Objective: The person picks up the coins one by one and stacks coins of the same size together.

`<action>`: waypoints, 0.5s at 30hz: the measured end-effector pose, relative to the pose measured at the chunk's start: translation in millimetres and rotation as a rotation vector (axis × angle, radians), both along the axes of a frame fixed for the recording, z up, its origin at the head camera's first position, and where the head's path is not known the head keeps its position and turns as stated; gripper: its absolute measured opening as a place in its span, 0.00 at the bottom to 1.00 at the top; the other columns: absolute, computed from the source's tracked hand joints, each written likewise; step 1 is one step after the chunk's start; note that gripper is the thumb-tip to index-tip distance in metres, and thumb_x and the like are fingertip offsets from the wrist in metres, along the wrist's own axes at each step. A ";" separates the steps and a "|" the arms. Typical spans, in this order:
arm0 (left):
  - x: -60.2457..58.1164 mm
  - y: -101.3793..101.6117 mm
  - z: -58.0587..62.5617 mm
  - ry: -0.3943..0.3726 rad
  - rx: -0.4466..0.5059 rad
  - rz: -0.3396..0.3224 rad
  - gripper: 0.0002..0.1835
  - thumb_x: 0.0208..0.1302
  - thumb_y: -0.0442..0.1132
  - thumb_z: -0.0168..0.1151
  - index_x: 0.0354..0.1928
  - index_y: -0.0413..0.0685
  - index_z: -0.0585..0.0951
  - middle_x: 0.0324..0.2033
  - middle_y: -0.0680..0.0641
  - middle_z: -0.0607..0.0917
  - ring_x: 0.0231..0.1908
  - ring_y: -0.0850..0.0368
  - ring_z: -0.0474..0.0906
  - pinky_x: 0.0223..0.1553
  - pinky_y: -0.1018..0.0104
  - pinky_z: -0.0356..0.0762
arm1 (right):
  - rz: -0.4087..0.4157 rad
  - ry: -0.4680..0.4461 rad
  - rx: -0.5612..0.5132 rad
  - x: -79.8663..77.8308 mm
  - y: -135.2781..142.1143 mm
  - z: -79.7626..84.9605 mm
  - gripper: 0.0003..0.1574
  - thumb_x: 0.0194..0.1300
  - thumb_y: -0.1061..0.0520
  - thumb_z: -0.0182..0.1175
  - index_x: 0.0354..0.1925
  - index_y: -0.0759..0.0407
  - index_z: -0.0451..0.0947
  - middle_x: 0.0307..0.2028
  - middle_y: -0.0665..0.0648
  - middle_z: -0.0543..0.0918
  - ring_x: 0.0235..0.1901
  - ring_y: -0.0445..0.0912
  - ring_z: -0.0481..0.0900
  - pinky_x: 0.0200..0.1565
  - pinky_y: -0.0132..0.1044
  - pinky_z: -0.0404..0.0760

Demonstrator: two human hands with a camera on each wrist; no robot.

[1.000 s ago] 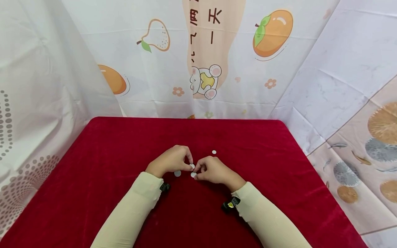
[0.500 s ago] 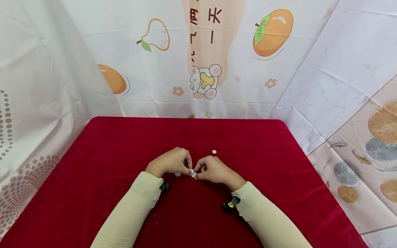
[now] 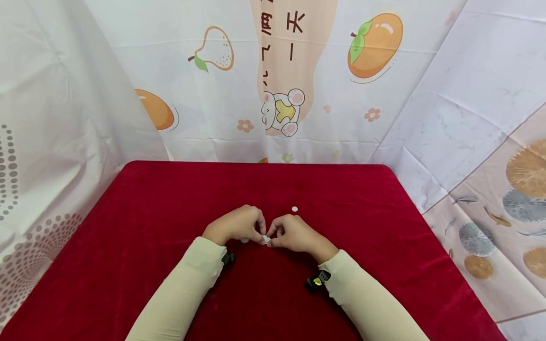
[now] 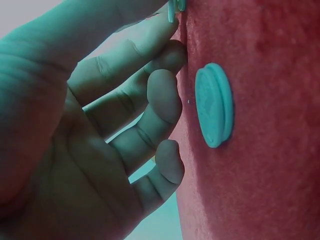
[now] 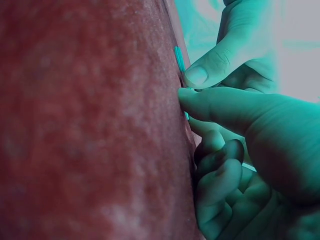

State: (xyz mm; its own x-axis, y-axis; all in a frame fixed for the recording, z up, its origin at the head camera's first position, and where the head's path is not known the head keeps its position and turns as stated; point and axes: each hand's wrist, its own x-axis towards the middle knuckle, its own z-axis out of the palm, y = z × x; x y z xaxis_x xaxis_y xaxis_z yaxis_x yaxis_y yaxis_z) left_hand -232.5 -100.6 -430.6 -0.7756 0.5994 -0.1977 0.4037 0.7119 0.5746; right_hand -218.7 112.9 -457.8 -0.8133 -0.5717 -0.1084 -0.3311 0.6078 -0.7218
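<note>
Your left hand (image 3: 236,225) and right hand (image 3: 296,233) meet fingertip to fingertip near the middle of the red cloth (image 3: 384,265), both with fingers curled in a pinch on one small white disc (image 3: 266,239) held low against the cloth. Whether it is a single disc or two pressed together, you cannot tell from the head view. In the left wrist view a second disc (image 4: 214,104) lies flat on the cloth just beside your curled fingers (image 4: 162,97) — not touching them. A third disc (image 3: 294,209) sits farther away, just beyond your right hand. Cream sleeves (image 3: 187,284) cover both forearms.
</note>
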 end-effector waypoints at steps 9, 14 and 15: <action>-0.6 0.4 -1.8 0.001 -0.001 -0.014 0.08 0.54 0.42 0.82 0.27 0.60 0.88 0.26 0.59 0.86 0.19 0.61 0.78 0.26 0.65 0.81 | 0.001 0.004 -0.003 -0.2 0.1 -0.6 0.07 0.60 0.55 0.76 0.36 0.44 0.87 0.18 0.48 0.80 0.17 0.37 0.71 0.23 0.30 0.71; -0.6 -0.1 -1.9 -0.023 0.004 -0.007 0.08 0.54 0.42 0.81 0.27 0.60 0.88 0.26 0.58 0.86 0.17 0.59 0.78 0.25 0.64 0.81 | 0.003 0.007 -0.003 -0.7 0.2 -1.5 0.07 0.60 0.54 0.76 0.36 0.44 0.87 0.18 0.48 0.80 0.17 0.37 0.72 0.23 0.30 0.71; -0.6 -0.3 -2.0 -0.030 0.006 -0.005 0.08 0.54 0.42 0.82 0.28 0.60 0.88 0.26 0.58 0.86 0.17 0.59 0.78 0.25 0.64 0.81 | 0.003 0.009 -0.004 -0.6 0.1 -1.6 0.07 0.60 0.54 0.76 0.36 0.44 0.87 0.18 0.48 0.80 0.17 0.37 0.72 0.23 0.30 0.72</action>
